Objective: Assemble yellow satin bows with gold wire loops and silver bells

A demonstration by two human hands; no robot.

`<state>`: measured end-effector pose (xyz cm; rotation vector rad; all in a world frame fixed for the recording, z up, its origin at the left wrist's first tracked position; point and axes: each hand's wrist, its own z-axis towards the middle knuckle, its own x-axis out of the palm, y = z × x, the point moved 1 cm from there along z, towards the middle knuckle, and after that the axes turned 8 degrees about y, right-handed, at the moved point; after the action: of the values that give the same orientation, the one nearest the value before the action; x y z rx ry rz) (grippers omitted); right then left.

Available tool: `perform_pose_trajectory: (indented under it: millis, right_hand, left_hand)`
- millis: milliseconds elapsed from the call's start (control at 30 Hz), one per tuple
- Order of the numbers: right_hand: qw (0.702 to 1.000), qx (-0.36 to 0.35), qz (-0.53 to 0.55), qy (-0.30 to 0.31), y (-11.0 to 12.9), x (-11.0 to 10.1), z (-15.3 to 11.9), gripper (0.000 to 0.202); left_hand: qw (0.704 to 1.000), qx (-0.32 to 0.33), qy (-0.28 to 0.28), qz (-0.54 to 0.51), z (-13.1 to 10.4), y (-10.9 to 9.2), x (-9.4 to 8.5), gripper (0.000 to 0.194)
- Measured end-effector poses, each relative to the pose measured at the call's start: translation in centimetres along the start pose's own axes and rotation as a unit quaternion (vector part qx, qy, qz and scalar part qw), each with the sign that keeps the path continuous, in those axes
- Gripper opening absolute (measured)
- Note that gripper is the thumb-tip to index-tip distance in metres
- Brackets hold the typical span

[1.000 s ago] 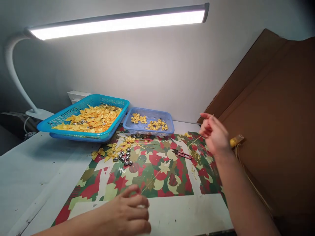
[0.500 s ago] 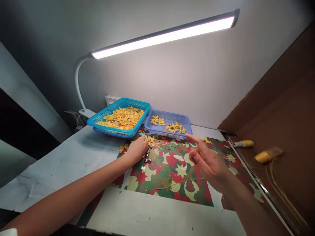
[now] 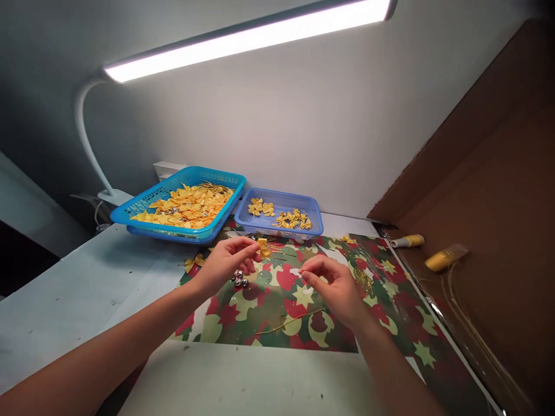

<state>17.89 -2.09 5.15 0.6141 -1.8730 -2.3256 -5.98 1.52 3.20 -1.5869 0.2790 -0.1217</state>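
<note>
My left hand (image 3: 229,261) pinches a small yellow bow (image 3: 263,248) above the patterned sheet (image 3: 260,300). My right hand (image 3: 332,283) is to its right, thumb and forefinger pressed together; whatever is between them is too small to name. Below my left fingers lies a cluster of silvery bells (image 3: 239,279). Another yellow bow (image 3: 194,263) rests on the sheet beside my left wrist. Thin gold ties (image 3: 280,252) lie just behind the held bow.
A turquoise basket (image 3: 125,214) heaped with yellow bows stands at the back left. A blue-violet basket (image 3: 318,222) holds several bows. A lamp (image 3: 251,37) hangs overhead. Yellow spools (image 3: 444,259) lie at the right beside cardboard (image 3: 489,173).
My left hand has lifted off the sheet with a bow. My right hand has changed from a pointing forefinger to a pinch and come closer to the left. The view has shifted.
</note>
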Motion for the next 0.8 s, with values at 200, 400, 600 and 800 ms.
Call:
perform_pose_trajectory:
  millis: [200, 400, 600, 800]
  right_hand:
    - [0.990, 0.028, 0.120, -0.068, -2.2, 1.4, 0.5, 0.012]
    - [0.983, 0.033, 0.152, -0.101, -4.3, 2.1, 0.3, 0.011]
    - [0.974, 0.083, 0.148, -0.149, -5.4, 2.6, -0.2, 0.015]
    - [0.957, 0.084, 0.237, -0.146, -5.7, 4.7, -0.3, 0.018]
  left_hand:
    - [0.935, -0.139, 0.045, -0.323, -0.3, 1.3, 3.0, 0.020]
    - [0.930, -0.151, 0.076, -0.326, 0.7, 2.7, 3.9, 0.020]
    - [0.931, -0.172, 0.069, -0.314, 1.3, 3.6, 4.6, 0.019]
    - [0.955, -0.156, 0.051, -0.246, 0.8, 4.3, 5.6, 0.014]
